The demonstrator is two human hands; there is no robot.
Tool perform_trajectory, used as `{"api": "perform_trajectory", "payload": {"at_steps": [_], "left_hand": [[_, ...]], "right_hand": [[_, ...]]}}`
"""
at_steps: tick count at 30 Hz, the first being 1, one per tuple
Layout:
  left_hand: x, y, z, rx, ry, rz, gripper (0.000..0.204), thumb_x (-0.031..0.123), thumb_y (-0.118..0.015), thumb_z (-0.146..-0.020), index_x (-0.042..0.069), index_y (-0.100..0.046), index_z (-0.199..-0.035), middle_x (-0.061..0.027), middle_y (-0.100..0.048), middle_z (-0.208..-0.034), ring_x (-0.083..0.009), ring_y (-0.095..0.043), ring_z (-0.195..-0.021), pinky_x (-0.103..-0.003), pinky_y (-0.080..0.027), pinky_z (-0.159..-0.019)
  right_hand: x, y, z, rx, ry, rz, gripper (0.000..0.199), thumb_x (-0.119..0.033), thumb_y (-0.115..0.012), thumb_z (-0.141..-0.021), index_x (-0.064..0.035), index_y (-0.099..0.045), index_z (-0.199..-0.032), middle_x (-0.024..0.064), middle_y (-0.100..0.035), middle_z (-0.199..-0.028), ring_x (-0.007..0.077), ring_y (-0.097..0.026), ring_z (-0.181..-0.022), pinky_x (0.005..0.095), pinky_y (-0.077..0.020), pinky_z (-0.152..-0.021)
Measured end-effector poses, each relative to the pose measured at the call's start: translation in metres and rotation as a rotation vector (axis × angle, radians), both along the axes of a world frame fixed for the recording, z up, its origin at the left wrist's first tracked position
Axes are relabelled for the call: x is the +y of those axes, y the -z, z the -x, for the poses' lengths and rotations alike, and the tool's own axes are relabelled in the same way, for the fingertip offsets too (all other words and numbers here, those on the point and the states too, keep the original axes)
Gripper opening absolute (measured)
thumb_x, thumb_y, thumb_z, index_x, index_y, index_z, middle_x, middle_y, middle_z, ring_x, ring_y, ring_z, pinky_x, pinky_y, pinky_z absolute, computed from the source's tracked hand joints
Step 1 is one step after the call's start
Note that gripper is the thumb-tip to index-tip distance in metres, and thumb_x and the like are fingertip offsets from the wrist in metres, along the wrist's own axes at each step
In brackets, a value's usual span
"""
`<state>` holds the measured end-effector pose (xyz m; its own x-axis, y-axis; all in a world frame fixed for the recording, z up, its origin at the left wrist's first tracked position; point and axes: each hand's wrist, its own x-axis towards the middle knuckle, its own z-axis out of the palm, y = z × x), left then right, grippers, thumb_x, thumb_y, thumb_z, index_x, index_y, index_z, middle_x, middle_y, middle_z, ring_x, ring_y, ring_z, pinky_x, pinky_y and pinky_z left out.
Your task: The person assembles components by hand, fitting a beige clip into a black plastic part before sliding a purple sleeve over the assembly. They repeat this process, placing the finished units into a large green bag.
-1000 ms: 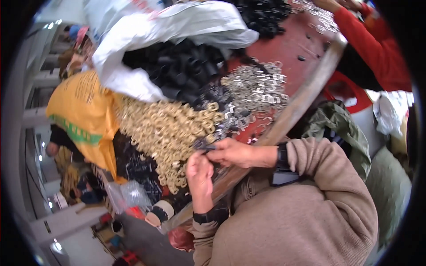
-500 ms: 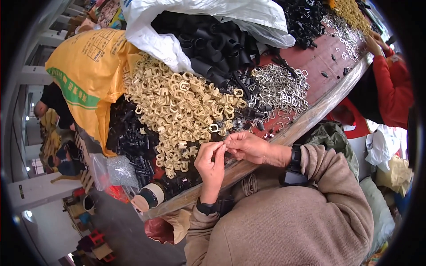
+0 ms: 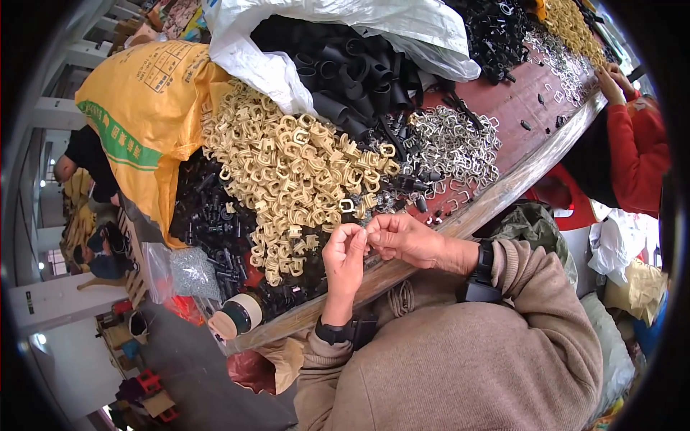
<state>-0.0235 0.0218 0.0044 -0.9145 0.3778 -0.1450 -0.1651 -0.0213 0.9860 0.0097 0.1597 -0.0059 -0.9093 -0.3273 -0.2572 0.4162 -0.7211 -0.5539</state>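
My left hand [image 3: 343, 264] and my right hand [image 3: 406, 241] meet fingertip to fingertip above the front edge of the bench. Both are closed in a pinch; whatever sits between the fingertips is too small or too covered to make out. Just beyond them spreads a heap of beige plastic buckle-like pieces [image 3: 295, 169]. To the right of that heap is a pile of silvery metal loops [image 3: 460, 147]. Small black plastic parts [image 3: 215, 226] lie to the left of the beige heap.
A white sack [image 3: 431, 36] holding black tube-like pieces [image 3: 352, 79] stands at the back. A yellow woven sack [image 3: 154, 86] leans at the left. Near the front corner are a spool-like roll [image 3: 241, 314] and a clear bag [image 3: 194, 273]. A co-worker's red sleeve [image 3: 636, 154] is at right.
My hands stay together, with only a slight shift of the fingers. The whole view has tilted a little. At the far right, the co-worker's hands have moved slightly.
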Motion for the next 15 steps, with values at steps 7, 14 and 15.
{"api": "perform_trajectory", "payload": {"at_steps": [7,14,15], "left_hand": [[0.021,-0.007,0.013,0.202,0.068,0.231,0.007,0.008,-0.055,-0.079,0.002,-0.053,-0.083,-0.0032,-0.053,-0.074,-0.0096,-0.048,-0.06,-0.021,-0.04,-0.055],[0.072,-0.023,0.043,1.121,0.38,0.681,0.02,0.004,-0.059,-0.069,0.0,-0.053,-0.088,-0.0105,-0.052,-0.088,-0.0244,-0.05,-0.08,-0.032,-0.042,-0.069],[0.075,-0.02,0.045,1.097,0.449,0.712,0.025,0.003,-0.059,-0.068,0.0,-0.053,-0.091,-0.0126,-0.052,-0.089,-0.0269,-0.049,-0.082,-0.033,-0.041,-0.072]], "right_hand": [[0.032,-0.006,-0.008,0.065,0.008,-0.247,0.01,-0.014,-0.051,-0.084,-0.0043,-0.051,-0.083,-0.0047,-0.046,-0.068,0.0029,-0.038,-0.059,0.0177,-0.0316,-0.052],[0.069,-0.003,-0.028,0.282,0.185,-0.619,0.013,-0.014,-0.05,-0.084,-0.0011,-0.052,-0.081,-0.004,-0.05,-0.069,0.0031,-0.043,-0.06,0.0203,-0.0365,-0.052],[0.074,-0.002,-0.029,0.283,0.187,-0.69,0.013,-0.013,-0.051,-0.084,-0.0008,-0.052,-0.081,-0.0042,-0.05,-0.069,0.0033,-0.044,-0.062,0.0208,-0.0374,-0.053]]}}
